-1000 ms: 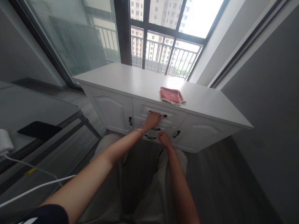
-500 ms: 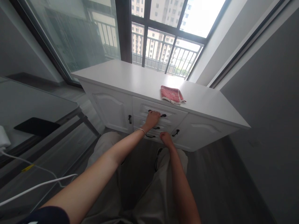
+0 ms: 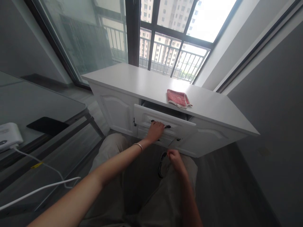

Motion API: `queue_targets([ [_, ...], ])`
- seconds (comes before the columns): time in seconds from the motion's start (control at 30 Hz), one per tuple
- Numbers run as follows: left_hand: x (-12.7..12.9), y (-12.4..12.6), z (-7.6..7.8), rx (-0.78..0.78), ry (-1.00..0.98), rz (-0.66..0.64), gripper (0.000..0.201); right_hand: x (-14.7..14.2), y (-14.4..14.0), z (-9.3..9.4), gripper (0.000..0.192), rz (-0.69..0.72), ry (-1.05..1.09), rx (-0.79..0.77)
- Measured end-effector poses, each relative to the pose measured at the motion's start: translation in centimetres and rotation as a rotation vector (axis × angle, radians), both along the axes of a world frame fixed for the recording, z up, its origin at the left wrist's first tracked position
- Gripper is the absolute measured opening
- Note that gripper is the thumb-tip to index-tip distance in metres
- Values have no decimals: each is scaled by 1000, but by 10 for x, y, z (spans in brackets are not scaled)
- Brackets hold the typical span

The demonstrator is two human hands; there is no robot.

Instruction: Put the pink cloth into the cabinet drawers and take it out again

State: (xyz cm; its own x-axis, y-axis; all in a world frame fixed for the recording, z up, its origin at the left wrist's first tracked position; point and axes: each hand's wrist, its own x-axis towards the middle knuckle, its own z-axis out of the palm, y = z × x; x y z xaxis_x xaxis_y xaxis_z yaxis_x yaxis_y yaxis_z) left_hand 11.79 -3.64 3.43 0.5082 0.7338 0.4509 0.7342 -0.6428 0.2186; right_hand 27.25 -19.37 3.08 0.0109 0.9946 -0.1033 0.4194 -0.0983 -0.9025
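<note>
My left hand (image 3: 155, 130) is wrapped over the dark handle (image 3: 168, 126) of the top drawer (image 3: 142, 114). That drawer stands part way out of the white cabinet (image 3: 111, 75), and a narrow dark gap shows behind its front. What lies inside is hidden. Lower and to the right, my right hand (image 3: 174, 157) is curled into a fist in front of my knee, apart from the drawer, with no object showing in it. A folded pink cloth (image 3: 178, 98) with a pale edge lies on the cabinet top, above the drawer.
To the left is a grey table (image 3: 47, 97) bearing a dark flat object (image 3: 46, 125) and a white plug box (image 3: 10, 135). White cables (image 3: 40, 190) run beside it. Cabinet doors flank the drawers. My knees are close to the cabinet, and a window is behind it.
The top drawer has come out toward me with my left hand on its handle; it was closed before. My right hand has moved down and back from the lower drawers.
</note>
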Motion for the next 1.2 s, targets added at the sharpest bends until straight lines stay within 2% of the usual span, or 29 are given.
queue_targets([
  [0.1,-11,-28,-2,-9,-5,-11,24,-22,-53,-1,14,14,78,-44],
  [0.17,-19,-47,-3,-18,-12,-12,24,-42,-85,-9,13,44,139,-91],
  [0.27,-31,-76,-3,-49,-13,-21,26,-80,-123,-31,11,98,182,-202],
  [0.4,-45,-111,-1,-101,-21,-37,29,-134,-153,-64,8,219,108,-460],
  [0.53,-54,-136,0,-123,-34,-45,31,-180,-163,-80,13,428,8,-618],
  [0.7,-56,-142,0,-203,-70,-51,28,-209,-156,-78,14,649,-18,-664],
  [0.8,-69,-135,9,-327,-184,-171,30,-210,-150,-65,17,615,-49,-637],
  [0.9,-105,-128,27,-504,-361,-349,35,-199,-145,-48,17,554,-35,-598],
  [0.97,-141,-125,37,-570,-487,-262,41,-185,-142,-38,16,515,5,-566],
  [1.07,-195,-119,40,-441,-603,70,44,-158,-135,-22,12,443,71,-465],
  [1.13,-222,-114,28,-303,-621,331,48,-137,-127,-4,11,387,118,-343],
  [1.2,-238,-108,10,-259,-548,488,52,-115,-115,25,12,317,150,-172],
])
